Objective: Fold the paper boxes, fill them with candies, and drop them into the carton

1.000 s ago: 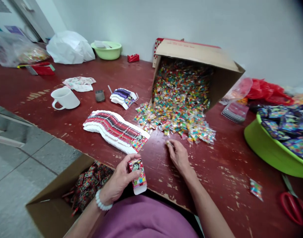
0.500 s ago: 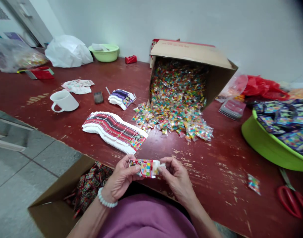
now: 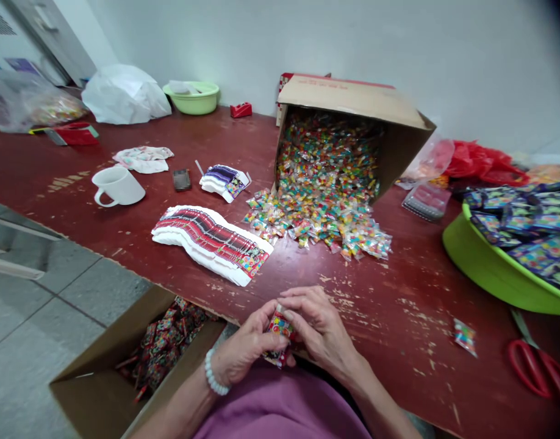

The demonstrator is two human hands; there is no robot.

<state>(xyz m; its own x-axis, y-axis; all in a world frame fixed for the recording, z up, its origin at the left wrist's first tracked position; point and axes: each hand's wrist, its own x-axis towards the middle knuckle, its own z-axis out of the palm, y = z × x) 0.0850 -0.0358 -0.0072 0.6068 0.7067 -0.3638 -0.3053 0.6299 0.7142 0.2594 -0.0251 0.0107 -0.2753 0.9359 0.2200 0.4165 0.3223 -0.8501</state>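
Both my hands meet at the near edge of the red table, closed together on one small red printed carton. My left hand grips it from the left and below; a white bead bracelet is on that wrist. My right hand covers its top and right side with the fingers curled over it. Most of the carton is hidden by the fingers. A fanned stack of flat red cartons lies just beyond my hands.
A tipped cardboard box spills small colourful sachets onto the table. A box of filled cartons sits below at left. A green basin of purple packs, red scissors, a white mug and a loose sachet lie around.
My right hand came back from the sachet pile to the carton. Both hands then drew closer to my body and closed over the carton, which turned from lying sideways to nearly hidden.
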